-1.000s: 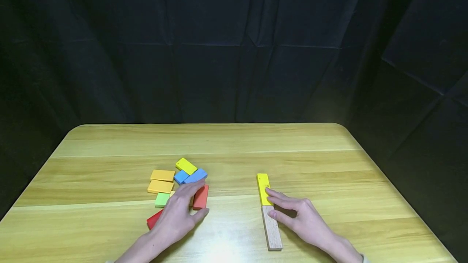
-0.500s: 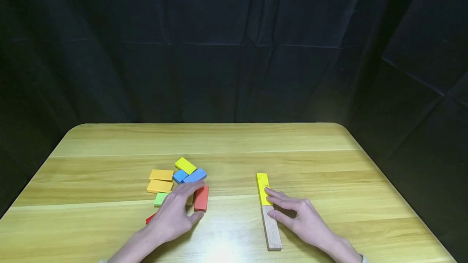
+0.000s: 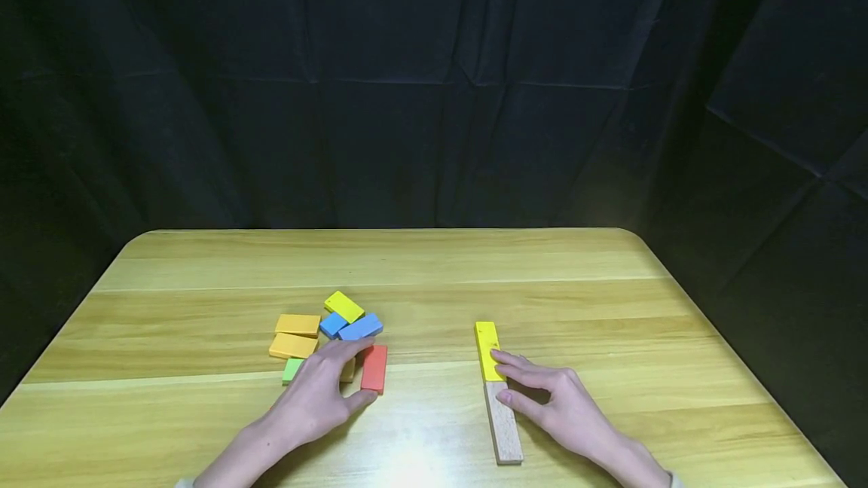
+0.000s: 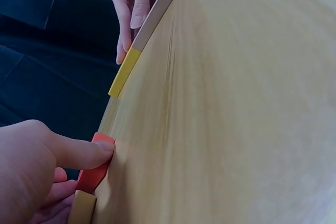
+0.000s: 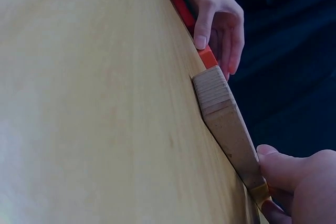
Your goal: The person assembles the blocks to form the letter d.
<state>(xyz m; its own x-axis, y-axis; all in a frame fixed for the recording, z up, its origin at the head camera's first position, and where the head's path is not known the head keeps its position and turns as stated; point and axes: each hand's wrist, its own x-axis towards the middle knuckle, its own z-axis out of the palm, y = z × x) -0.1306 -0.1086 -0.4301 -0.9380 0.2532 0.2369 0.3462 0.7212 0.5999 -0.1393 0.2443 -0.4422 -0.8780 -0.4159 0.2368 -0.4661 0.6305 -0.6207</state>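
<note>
My left hand (image 3: 315,394) pinches a red block (image 3: 374,369) between the thumb at its near end and the fingers at its far end. The left wrist view shows the thumb on this red block (image 4: 94,174), with a tan block (image 4: 82,206) close by. On the right, a yellow block (image 3: 485,341) and a plain wood block (image 3: 504,435) lie end to end in a line. Over their right edge rests my right hand (image 3: 563,398), its fingertips on the yellow block and its thumb touching the plain one. My left hand partly covers several blocks.
Two orange blocks (image 3: 294,346), a green block (image 3: 291,370), blue blocks (image 3: 362,327) and another yellow block (image 3: 344,306) lie flat around the left hand. A dark red block (image 5: 184,11) shows in the right wrist view. A black curtain (image 3: 434,96) hangs behind the wooden table (image 3: 434,262).
My left hand has shifted slightly left and closed its thumb and fingers on the red block, which has turned and moved a little nearer. The right hand has stayed in place.
</note>
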